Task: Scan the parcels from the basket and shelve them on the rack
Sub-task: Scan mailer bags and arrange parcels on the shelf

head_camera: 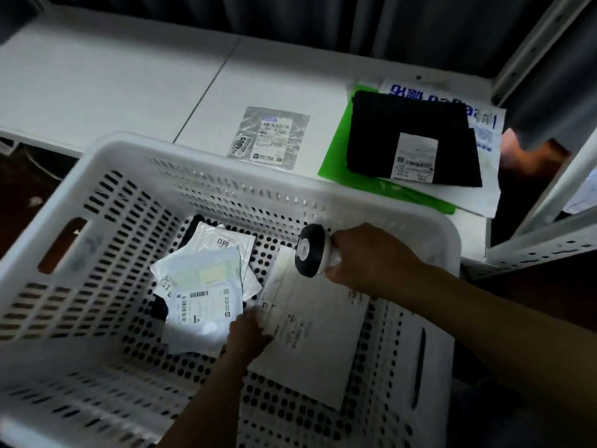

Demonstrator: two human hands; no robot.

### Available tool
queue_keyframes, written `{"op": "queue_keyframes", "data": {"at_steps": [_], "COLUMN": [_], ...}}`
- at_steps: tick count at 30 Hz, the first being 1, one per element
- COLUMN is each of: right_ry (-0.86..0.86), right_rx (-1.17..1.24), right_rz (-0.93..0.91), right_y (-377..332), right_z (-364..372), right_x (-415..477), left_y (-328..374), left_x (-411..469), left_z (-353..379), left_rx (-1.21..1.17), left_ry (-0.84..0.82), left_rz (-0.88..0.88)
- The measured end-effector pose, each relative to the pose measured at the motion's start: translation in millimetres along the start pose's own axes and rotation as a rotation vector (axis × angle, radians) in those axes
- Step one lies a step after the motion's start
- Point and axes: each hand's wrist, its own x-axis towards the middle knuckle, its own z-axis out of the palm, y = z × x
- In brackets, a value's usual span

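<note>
While the right hand (365, 257) grips the scanner (310, 250) with curled fingers inside the basket (226, 156), the left hand (248, 334) pinches a white parcel (316, 344) on the basket floor; other parcels (203, 279) lie in the basket's middle.

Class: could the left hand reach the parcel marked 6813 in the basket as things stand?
Probably yes. The 6813 parcel lies partly exposed in the open basket, close by; but the left hand must first release the large white parcel it grips.
</note>
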Motion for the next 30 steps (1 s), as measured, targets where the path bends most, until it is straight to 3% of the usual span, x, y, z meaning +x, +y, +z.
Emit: {"op": "queue_keyframes", "data": {"at_steps": [7, 11, 17, 25, 30], "right_ry": [0.073, 0.126, 0.134, 0.145, 0.143], "right_rx": [-0.007, -0.019, -0.015, 0.188, 0.199], "right_rz": [-0.042, -0.073, -0.074, -0.072, -0.161], "right_y": [-6.6, -11.4, -20.0, -41.4, -53.5], "right_z": [-10.3, -17.8, -33.3, -56.5, -76.7], "right_x": [-6.6, -17.4, -36.9, -59.9, -76.4], "left_y": [12.9, 20.5, 18.5, -14.3, -12.8], "left_x": [-12.8, -25.2, -66.9, -143.7, -195.1], "left_z": [-2.0, -22.9, -76.2, -147.1, -198.7], "left_rx": [-0.186, -0.235, -0.573, -0.899, -0.792], "left_ry": [-0.074, -0.003, 0.132, 0.227, 0.192], "left_rz": [0.058, 0.144, 0.232, 0.339, 0.475]}}
